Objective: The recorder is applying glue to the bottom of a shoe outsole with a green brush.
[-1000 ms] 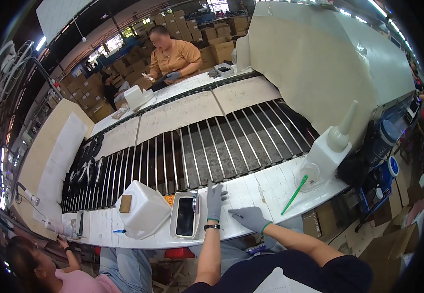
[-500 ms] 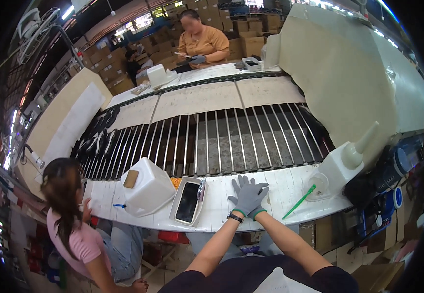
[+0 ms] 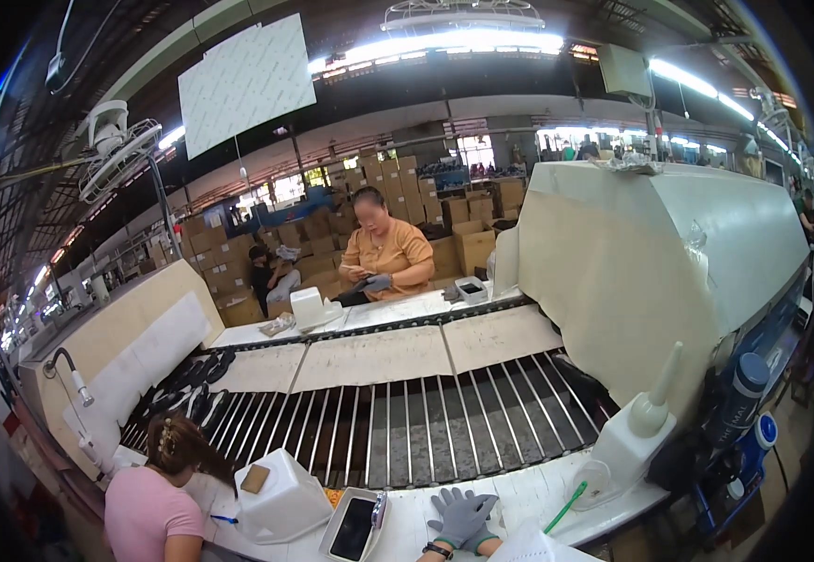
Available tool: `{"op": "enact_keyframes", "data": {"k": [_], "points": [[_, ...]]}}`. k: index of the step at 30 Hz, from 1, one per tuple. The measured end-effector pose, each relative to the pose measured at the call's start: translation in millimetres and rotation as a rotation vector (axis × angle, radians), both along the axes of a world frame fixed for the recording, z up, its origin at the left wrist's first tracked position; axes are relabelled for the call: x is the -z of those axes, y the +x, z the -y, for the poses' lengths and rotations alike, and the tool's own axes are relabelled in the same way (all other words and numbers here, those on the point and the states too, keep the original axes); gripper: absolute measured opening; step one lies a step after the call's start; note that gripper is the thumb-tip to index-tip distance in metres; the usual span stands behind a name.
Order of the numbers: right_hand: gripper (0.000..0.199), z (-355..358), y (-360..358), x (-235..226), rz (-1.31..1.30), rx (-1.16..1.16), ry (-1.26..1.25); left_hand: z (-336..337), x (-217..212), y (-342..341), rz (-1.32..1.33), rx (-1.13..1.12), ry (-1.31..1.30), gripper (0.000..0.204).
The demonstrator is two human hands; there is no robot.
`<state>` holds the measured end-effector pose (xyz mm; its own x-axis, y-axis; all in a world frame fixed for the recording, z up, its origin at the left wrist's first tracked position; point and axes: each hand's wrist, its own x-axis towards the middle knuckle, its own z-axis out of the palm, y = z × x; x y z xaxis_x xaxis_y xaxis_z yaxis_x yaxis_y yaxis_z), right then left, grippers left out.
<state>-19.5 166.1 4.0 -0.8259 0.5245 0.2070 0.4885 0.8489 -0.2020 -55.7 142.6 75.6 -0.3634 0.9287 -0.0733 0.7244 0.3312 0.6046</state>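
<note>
Both my hands wear grey gloves with green cuffs and overlap at the near edge of the white tabletop. My left hand (image 3: 458, 513), with a black band at its wrist, is open, its fingers stretched out. My right hand (image 3: 483, 536) crosses against it, partly hidden; its visible fingers look extended too. Neither shows anything held. Left of them is a white tray (image 3: 366, 556) holding a black phone-like slab (image 3: 355, 526). To their right a green stick-shaped tool (image 3: 566, 508) leans on a clear round dish (image 3: 595, 480), beside a white bottle with a tapered nozzle (image 3: 634, 438).
A conveyor of metal rods (image 3: 426, 426) runs beyond the table, with dark shoe parts (image 3: 203, 407) at its left. A white box-shaped container (image 3: 281, 501) bears a brown sponge-like block (image 3: 254, 479). A pink-shirted person (image 3: 154, 510) sits left; another (image 3: 388, 251) works opposite. A large machine housing (image 3: 632, 253) stands right.
The view has tilted up, so the table and my hands appear lower. My hands stay overlapped on the tabletop. The person at left now leans forward over the table.
</note>
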Motion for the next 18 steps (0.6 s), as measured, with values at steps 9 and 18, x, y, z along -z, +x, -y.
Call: {"op": "enact_keyframes", "data": {"k": [9, 18], "points": [[0.064, 3.7, 4.9, -2.3, -0.033, 0.053, 0.042, 5.0, 14.6, 6.3, -0.157, -0.166, 0.204, 0.048], [0.065, -3.9, 13.7, 3.7, -0.022, 0.013, 0.062, 4.9, -10.4, -1.2, 0.109, -0.160, 0.109, 0.045]]}}
